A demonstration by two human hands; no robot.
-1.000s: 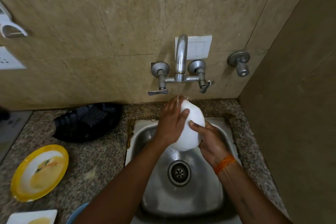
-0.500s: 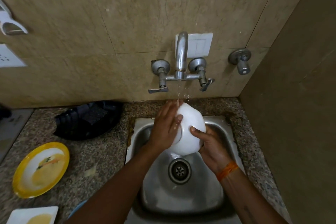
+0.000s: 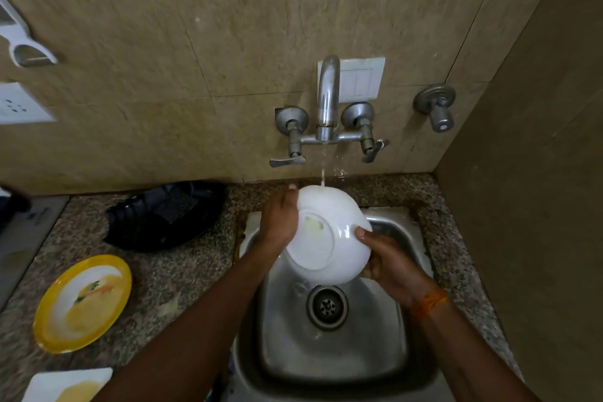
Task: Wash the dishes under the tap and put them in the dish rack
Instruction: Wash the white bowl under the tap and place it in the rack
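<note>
Both hands hold white bowl (image 3: 328,237) under tap (image 3: 327,98) over sink (image 3: 404,330).
Left hand (image 3: 277,225) grips bowl's left rim, right hand (image 3: 390,263) its right rim; underside faces camera, water stream hits top edge. Yellow plate (image 3: 83,302) on desk near left edge.

White bowl (image 3: 329,238) — underside up, under tap (image 3: 327,98)

Both hands raised, fingers curled: left hand (image 3: 279,222) far side, right hand (image 3: 388,263) near, thumb up.
</note>
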